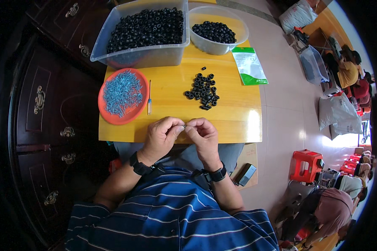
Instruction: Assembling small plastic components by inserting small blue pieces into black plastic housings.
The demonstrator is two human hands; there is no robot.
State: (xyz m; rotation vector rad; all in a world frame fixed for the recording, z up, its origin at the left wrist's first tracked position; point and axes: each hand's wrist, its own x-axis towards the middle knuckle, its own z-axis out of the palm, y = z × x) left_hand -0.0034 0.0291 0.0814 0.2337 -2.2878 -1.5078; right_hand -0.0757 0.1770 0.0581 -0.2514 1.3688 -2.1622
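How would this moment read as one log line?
left hand: pinching tiny piece, kind unclear | right hand: pinching same piece | left side: red plate, silvery pieces | ahead: loose black rings

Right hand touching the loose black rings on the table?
Apart. The head view shows bare yellow tabletop between the right hand and the loose black rings.

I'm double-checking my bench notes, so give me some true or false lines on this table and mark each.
1. The left hand and right hand meet at a tiny piece near the table's front edge. True.
2. The red plate is left of the loose black pieces. True.
3. The red plate holds black pieces too. False: it holds bluish metallic pieces.
4. The green-and-white packet is right of the loose black pieces. True.
5. The left hand touches the red plate. False: they are apart.
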